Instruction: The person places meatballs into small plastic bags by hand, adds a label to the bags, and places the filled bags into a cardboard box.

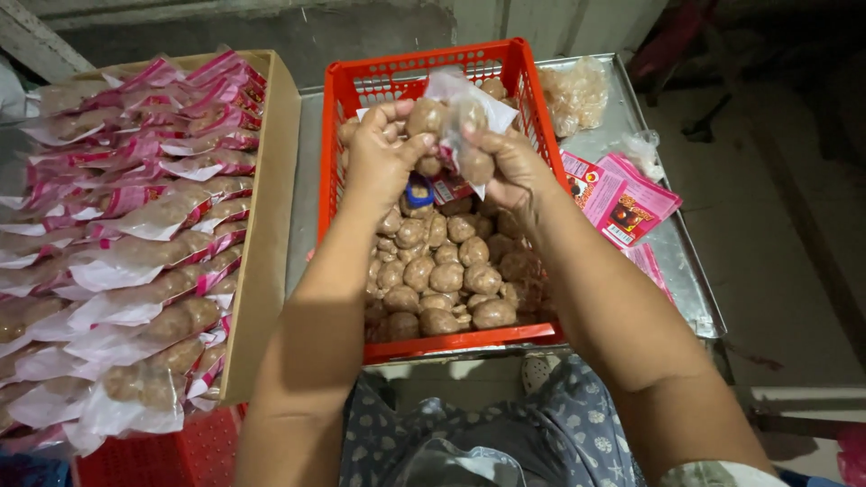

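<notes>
Nearest the camera, the person's patterned lap and both forearms filled the lower frame, the arms reaching forward over the red crate (354, 144), which serves as the landmark here. The crate sat on a metal tabletop (695, 289), its near half heaped with loose brown balls (442, 271), probably so that both hands could scoop from it without stretching.

Above the crate's middle, the left hand (379, 153) was closed around a few balls, fingers curled and pressing one toward the mouth of a clear plastic bag (460, 122). The right hand (510, 167) pinched the bag's edge and held it up, seemingly to keep it open; several balls were already inside.

Left of the crate, a cardboard box (271, 225) held rows of filled, pink-edged packets (144, 216), laid overlapping, apparently to pack flat. Right of the crate lay pink printed labels (622, 198); beyond its far right corner sat another clear bag (577, 90), contents hard to make out.

The box's left side was cut off, and the crate's far interior was hidden behind the hands.
</notes>
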